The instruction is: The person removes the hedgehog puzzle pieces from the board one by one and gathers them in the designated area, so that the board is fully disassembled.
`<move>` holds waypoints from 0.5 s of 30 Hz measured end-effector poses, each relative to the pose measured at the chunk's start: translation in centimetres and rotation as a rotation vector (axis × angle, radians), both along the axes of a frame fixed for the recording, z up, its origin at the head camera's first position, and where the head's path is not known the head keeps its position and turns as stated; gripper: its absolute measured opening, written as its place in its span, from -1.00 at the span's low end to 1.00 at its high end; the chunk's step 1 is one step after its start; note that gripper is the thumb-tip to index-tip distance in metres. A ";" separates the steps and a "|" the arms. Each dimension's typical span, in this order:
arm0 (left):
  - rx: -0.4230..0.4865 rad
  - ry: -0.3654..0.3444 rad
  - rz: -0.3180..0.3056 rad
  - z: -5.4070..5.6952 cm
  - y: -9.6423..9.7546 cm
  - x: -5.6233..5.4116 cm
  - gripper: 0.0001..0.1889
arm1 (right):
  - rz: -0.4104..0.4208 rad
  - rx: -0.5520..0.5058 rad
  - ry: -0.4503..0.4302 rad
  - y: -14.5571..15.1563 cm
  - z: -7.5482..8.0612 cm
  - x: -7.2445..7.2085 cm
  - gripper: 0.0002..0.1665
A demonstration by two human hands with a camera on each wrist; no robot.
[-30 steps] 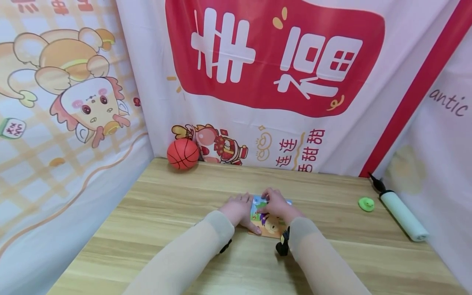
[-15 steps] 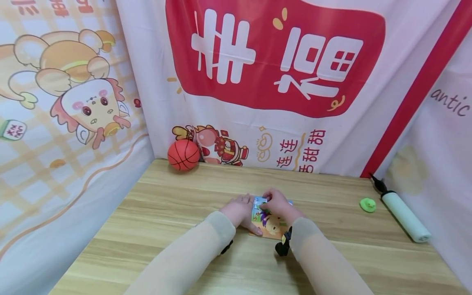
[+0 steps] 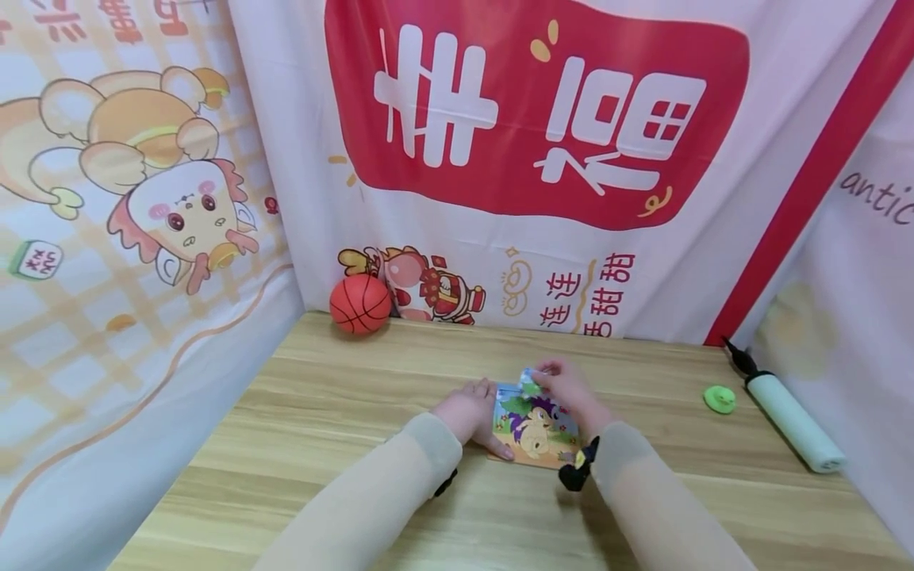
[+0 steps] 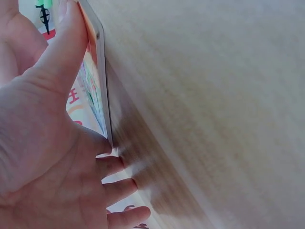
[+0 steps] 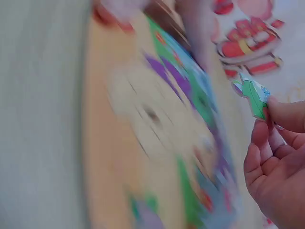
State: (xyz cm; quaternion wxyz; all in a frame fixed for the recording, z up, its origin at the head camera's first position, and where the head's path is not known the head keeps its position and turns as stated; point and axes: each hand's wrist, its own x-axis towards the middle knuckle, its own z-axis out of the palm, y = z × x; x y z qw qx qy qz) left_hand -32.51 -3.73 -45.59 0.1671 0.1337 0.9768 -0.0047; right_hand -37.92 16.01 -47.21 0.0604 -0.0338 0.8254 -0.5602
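A flat picture puzzle board (image 3: 531, 455) with a purple-haired cartoon figure lies on the wooden table. Along its left side rests my left hand (image 3: 467, 411), thumb over the front left corner and fingers extended. In the left wrist view, that thumb lies against the edge of the board (image 4: 102, 78), and the other fingers touch the tabletop. Between thumb and fingers, my right hand (image 3: 571, 394) pinches a small green-and-blue puzzle piece (image 3: 529, 383). The right wrist view shows this piece (image 5: 255, 97) raised clear of the board, which is blurred there.
A red toy basketball (image 3: 360, 304) sits at the back left corner of the table. On the right are a small green rubber duck (image 3: 720, 400) and a pale green hand pump (image 3: 796, 420) with a black nozzle. Printed cloth hangs behind and at both sides.
My right hand has lifted the puzzle piece off the upper part of the board and moved right, uncovering more of the picture. My left hand has stayed at the board's left side.
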 end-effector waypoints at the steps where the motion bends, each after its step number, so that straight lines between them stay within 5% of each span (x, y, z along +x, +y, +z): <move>1: 0.005 -0.001 0.001 0.1 0.1 0.2 0.47 | 0.004 0.005 0.007 1.1 0.2 0.0 -0.79; 9: 0.032 -0.015 0.025 0.5 0.1 0.5 0.44 | -0.038 0.139 -0.013 9.5 0.2 0.1 -0.77; 15: 0.036 -0.033 0.027 -0.3 0.4 -0.2 0.45 | -0.091 0.180 -0.023 11.5 -1.3 0.2 -0.83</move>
